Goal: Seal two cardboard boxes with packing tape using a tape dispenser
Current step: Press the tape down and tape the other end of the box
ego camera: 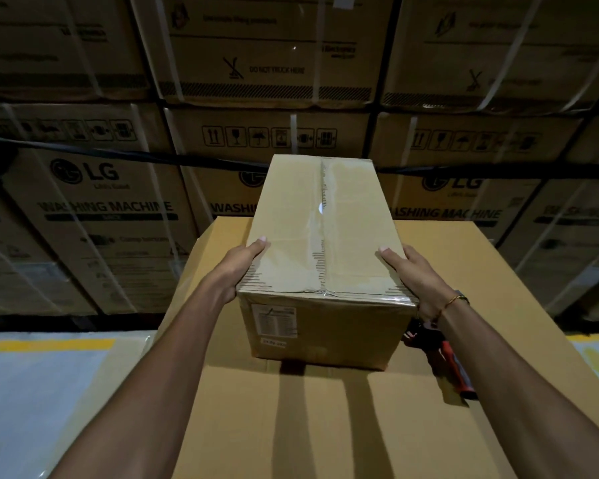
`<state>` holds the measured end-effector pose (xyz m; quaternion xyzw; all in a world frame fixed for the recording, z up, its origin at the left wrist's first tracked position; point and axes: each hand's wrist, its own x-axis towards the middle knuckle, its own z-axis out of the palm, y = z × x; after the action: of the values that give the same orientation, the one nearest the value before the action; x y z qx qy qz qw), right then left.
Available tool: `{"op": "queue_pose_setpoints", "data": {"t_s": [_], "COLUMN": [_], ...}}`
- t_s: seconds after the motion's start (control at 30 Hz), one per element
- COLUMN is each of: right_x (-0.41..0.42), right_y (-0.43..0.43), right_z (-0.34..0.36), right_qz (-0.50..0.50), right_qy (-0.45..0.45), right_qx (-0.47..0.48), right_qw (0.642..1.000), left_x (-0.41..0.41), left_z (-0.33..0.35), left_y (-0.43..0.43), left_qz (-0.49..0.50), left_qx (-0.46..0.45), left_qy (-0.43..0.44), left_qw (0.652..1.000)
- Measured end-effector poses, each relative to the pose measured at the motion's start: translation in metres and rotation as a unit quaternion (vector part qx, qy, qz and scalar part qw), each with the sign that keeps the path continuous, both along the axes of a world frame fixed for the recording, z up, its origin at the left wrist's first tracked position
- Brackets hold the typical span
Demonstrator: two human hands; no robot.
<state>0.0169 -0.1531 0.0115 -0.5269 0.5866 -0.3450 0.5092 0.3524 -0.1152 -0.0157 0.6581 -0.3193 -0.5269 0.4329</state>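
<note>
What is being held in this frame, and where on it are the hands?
The small cardboard box, gripped by its near top corners: left hand on its left side, right hand on its right. The tape dispenser lies unheld.

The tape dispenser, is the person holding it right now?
No, the tape dispenser lies on the big carton while both hands grip the small box.

The small box (320,257) fills the middle of the big carton's top (291,426), with the left hand (244,267) and right hand (415,278) pressed against its sides. The near stretch of the carton is bare and open. The tape dispenser (443,354) blocks the right side. Stacked washing machine cartons (111,216) wall off the far side.
</note>
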Motion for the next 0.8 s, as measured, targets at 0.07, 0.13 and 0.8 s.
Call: {"op": "queue_pose_setpoints", "data": {"t_s": [0.07, 0.13, 0.8], "right_x": [-0.001, -0.003, 0.085], "right_y": [0.003, 0.005, 0.193], "right_z": [-0.002, -0.006, 0.011], "right_qz": [0.000, -0.008, 0.076], "right_qy": [-0.018, -0.030, -0.170], "right_qx": [-0.013, -0.022, -0.099], "right_qw": [1.000, 0.999, 0.977], "left_x": [0.006, -0.005, 0.059], "left_z": [-0.011, 0.007, 0.058], "left_y": [-0.005, 0.011, 0.239], "left_qz": [0.005, 0.000, 0.079], "left_qx": [-0.017, -0.029, -0.153], "left_qy": [0.016, 0.027, -0.002], "left_qw": [1.000, 0.999, 0.985]}}
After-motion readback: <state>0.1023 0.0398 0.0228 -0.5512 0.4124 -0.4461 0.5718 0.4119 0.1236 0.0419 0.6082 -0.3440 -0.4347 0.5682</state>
